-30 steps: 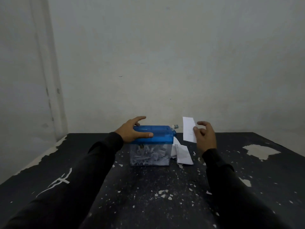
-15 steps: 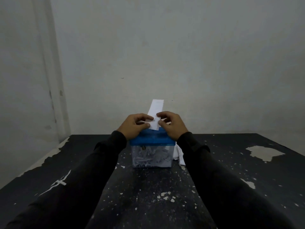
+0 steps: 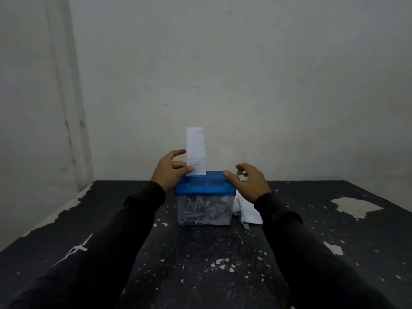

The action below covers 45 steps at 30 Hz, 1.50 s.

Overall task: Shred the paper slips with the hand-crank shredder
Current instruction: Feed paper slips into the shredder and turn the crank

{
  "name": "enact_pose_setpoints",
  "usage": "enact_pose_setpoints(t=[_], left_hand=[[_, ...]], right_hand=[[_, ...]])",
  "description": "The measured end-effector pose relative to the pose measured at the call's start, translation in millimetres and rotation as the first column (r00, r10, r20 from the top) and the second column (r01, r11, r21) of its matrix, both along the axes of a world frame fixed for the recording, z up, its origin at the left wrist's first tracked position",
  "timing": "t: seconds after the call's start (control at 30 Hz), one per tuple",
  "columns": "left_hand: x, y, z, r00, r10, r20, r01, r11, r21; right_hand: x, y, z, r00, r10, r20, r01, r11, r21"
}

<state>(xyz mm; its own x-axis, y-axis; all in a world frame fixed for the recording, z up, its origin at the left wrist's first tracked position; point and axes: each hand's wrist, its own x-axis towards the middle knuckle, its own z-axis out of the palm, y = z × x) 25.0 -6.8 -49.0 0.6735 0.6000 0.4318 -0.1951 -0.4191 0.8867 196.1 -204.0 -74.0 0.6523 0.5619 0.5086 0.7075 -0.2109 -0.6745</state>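
The hand-crank shredder (image 3: 205,198) stands on the black table (image 3: 200,264), straight ahead of the person at twelve o'clock, close to the far edge by the wall. It has a blue lid over a clear bin, and the bin is packed with white shreds (image 3: 204,211).

A white paper slip (image 3: 196,150) stands upright out of the lid's top, toward its left end. The left hand (image 3: 170,172) sits at the slip's nine o'clock. Its thumb presses against the slip's lower left corner, just above the lid, and its index finger curls toward the slip's left edge higher up. The other fingers are bent behind; whether they touch the paper cannot be told.

The right hand (image 3: 247,182) is at the lid's three o'clock end. Its thumb lies on the lid's top right corner, and its fingers are curled loosely around a small grey-green knob, apparently the crank handle (image 3: 240,173). The blur leaves it unclear whether they grip it firmly or only touch it.

More paper slips (image 3: 247,210) lie in a loose heap on the table just beside the bin, at its three o'clock, partly under the right wrist.
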Motion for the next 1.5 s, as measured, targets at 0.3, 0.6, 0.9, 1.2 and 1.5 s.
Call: enact_pose_setpoints(t=[0.3, 0.6, 0.9, 1.2, 1.5], left_hand=[[4.9, 4.0, -7.2, 0.998, 0.07, 0.004, -0.07, 0.993, 0.093], [7.4, 5.2, -12.4, 0.993, 0.11, -0.037, -0.1, 0.973, 0.206], [8.2, 6.0, -19.3, 0.988, 0.156, -0.022, -0.142, 0.945, 0.295], [12.7, 1.1, -22.3, 0.991, 0.102, -0.088, -0.06, 0.918, 0.391], [12.9, -1.5, -1.7, 0.9, -0.147, -0.41, 0.25, 0.945, 0.21]], right_hand=[[0.1, -3.6, 0.8, 0.999, 0.045, 0.011, -0.041, 0.966, -0.255], [1.8, -2.5, 15.8, 0.999, 0.031, 0.017, -0.021, 0.908, -0.418], [-4.5, -3.2, 21.4, 0.999, 0.005, -0.039, -0.024, 0.865, -0.501], [-6.5, -12.4, 14.0, 0.979, -0.067, -0.193, -0.013, 0.923, -0.384], [-15.5, -17.6, 14.4, 0.984, -0.111, -0.136, 0.08, 0.973, -0.216]])
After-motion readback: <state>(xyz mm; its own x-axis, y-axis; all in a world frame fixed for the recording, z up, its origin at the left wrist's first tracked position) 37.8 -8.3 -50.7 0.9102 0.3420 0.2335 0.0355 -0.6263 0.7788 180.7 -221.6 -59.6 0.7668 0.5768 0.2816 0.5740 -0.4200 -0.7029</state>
